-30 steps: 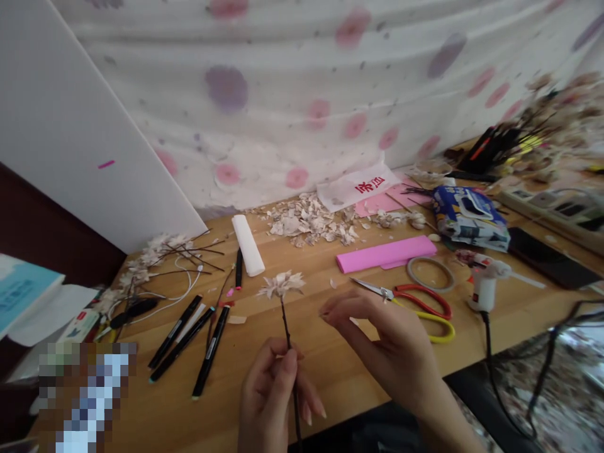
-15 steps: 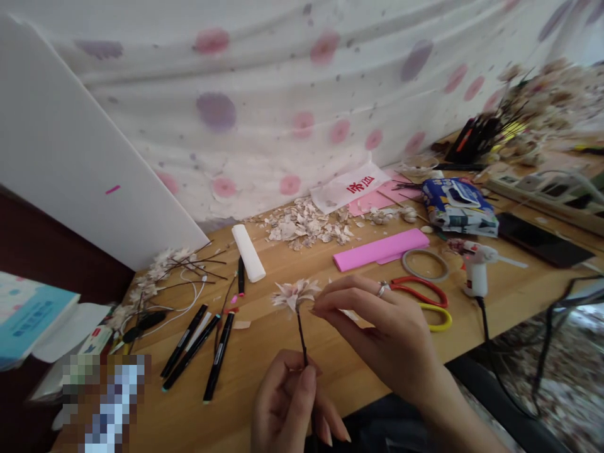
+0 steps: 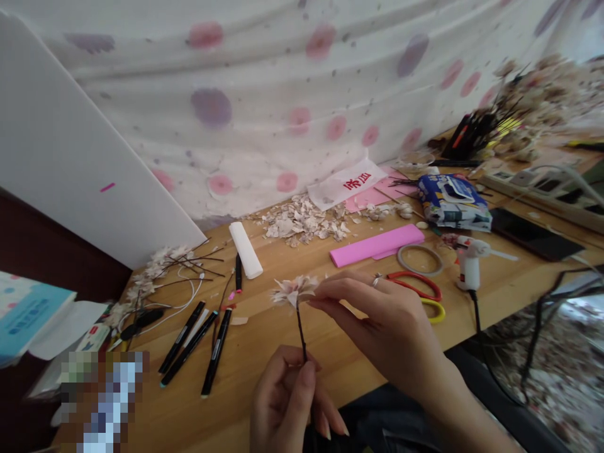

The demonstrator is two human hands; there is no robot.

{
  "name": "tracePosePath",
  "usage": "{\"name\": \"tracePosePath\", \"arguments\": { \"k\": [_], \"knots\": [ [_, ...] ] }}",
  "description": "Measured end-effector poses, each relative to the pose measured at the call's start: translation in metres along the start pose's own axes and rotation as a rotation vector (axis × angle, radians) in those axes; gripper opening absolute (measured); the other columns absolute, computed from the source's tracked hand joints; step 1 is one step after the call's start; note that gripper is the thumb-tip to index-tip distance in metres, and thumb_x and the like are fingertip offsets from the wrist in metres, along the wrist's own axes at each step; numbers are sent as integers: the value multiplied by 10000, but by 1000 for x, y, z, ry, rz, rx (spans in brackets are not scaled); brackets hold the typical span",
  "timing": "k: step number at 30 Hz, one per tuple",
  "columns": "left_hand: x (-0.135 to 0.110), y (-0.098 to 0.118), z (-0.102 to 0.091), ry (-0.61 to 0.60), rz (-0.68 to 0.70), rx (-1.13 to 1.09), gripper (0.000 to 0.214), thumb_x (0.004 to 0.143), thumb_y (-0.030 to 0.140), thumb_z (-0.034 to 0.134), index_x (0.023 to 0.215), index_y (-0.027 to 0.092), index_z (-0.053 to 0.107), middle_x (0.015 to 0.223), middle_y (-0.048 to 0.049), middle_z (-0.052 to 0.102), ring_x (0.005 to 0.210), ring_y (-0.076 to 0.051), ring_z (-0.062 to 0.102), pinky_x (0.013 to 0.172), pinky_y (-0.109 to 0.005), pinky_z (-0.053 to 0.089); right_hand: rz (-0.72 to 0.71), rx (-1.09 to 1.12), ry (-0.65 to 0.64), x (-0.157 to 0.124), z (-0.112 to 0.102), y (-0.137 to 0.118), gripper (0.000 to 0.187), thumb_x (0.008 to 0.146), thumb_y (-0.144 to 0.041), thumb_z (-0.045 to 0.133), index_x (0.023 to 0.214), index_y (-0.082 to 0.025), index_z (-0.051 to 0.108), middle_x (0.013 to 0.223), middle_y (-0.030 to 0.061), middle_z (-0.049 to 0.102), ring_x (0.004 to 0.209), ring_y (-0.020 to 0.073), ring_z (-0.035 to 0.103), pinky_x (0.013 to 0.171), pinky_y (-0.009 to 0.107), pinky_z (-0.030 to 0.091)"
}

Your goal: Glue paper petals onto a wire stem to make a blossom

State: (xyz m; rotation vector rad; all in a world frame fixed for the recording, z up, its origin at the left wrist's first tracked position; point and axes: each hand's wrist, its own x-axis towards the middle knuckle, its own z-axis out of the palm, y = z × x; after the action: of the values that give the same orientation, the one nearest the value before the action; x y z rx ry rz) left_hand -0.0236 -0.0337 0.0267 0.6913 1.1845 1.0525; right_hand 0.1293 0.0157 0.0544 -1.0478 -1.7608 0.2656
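Note:
An artificial flower [image 3: 291,290] with pale, pinkish-white pointed petals stands upright on a thin dark stem [image 3: 301,330] above the front of the table. My left hand [image 3: 289,397] is closed around the lower stem, thumb pressed against the fingers. At the flower's right edge, my right hand [image 3: 377,318] is closed in a pinch with its fingertips at a petal. The exact grip is partly hidden by the fingers. Behind the right hand lie scissors with red and yellow handles [image 3: 419,286].
Loose petals [image 3: 304,220] lie in a pile at the back. A pink paper roll [image 3: 377,244], a tape ring [image 3: 419,260] and a glue gun [image 3: 469,261] are on the right. Black markers [image 3: 217,352] and a white roll [image 3: 246,250] lie left of the flower.
My right fingertips have moved slightly left, onto the flower's right edge. My left hand keeps its hold on the stem. The whole view has shifted a little.

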Motion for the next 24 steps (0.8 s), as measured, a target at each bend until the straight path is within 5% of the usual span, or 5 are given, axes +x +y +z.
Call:
{"name": "tracePosePath", "arguments": {
  "k": [24],
  "knots": [
    [5, -1, 7, 5, -12, -105, 499, 652, 614, 887, 696, 165, 672, 382, -1, 618, 332, -53, 479, 405, -122, 318, 17, -81, 136, -2, 12, 0, 138, 925, -90, 718, 922, -187, 620, 812, -18, 746, 726, 125, 712, 674, 211, 486]
  ]
}}
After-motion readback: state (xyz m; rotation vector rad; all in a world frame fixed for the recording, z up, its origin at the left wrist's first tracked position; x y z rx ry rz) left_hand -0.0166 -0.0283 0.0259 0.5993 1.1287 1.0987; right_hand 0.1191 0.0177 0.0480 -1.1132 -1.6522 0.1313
